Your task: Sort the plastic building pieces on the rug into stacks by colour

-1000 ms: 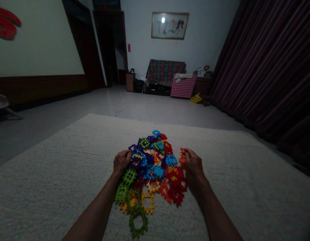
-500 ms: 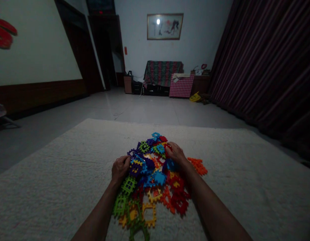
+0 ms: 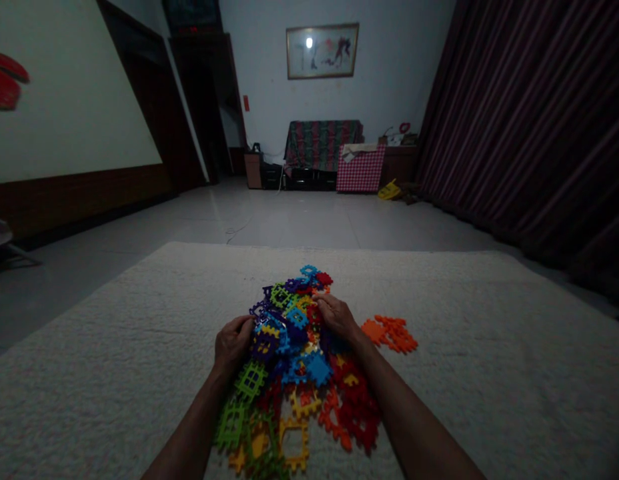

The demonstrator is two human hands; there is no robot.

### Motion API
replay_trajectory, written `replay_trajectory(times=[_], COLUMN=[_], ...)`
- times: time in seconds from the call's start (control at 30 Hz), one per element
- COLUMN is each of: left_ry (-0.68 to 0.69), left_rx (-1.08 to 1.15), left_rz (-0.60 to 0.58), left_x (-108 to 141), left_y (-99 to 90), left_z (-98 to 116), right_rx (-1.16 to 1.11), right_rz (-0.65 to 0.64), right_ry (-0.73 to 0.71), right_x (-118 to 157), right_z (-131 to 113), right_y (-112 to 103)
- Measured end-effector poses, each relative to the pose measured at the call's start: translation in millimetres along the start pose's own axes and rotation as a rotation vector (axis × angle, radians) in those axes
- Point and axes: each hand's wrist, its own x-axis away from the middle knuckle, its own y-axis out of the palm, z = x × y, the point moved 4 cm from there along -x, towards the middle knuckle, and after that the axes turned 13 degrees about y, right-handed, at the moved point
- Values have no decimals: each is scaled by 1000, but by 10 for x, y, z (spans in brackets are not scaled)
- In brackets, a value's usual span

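A heap of coloured plastic interlocking pieces lies on a pale mat (image 3: 139, 320). Blue pieces (image 3: 318, 368) are in its middle, green ones (image 3: 250, 380) and yellow ones (image 3: 293, 443) at the near left, red ones (image 3: 358, 407) at the near right. My left hand (image 3: 233, 343) is closed at the heap's left edge, beside a purple piece (image 3: 264, 345); what its fingertips pinch is too small to name. My right hand (image 3: 335, 316) is closed over the upper right part, its fingertips by red and yellow pieces; what they hold is hidden.
Orange pieces (image 3: 397, 333) lie apart, right of my right forearm. Beyond the mat are a tiled floor (image 3: 299, 217), a cloth-covered cabinet (image 3: 322, 147), a yellow item (image 3: 389, 191) and a dark curtain (image 3: 534, 133). A chair edge (image 3: 2, 233) shows at far left.
My right hand has moved left and slightly nearer over the heap, its fingers drawn together. Another orange piece now shows beside the orange group. The view has shifted slightly.
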Motion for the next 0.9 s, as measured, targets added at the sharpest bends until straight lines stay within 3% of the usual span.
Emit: replay_trajectory(times=[0.1, 0.23, 0.47, 0.6, 0.77, 0.9], left_ry=[-58, 35, 171, 311, 569, 649], left_rx=[66, -68, -188, -302, -421, -458], left_rz=[-7, -62, -200, -289, -538, -702], left_x=[-157, -542, -1005, -1034, -927, -872], left_y=[-16, 61, 503, 715, 1011, 1133], left_z=[-34, 50, 262, 555, 1035, 1173], right_rx=[88, 170, 329, 401, 468, 496], right_rz=[115, 118, 31, 43, 36, 4], right_ry=[115, 206, 238, 182, 137, 150], right_x=[-120, -323, -469, -424, -356, -316], right_z=[157, 293, 259, 252, 232, 172], right_y=[-85, -108, -60, -63, -78, -153])
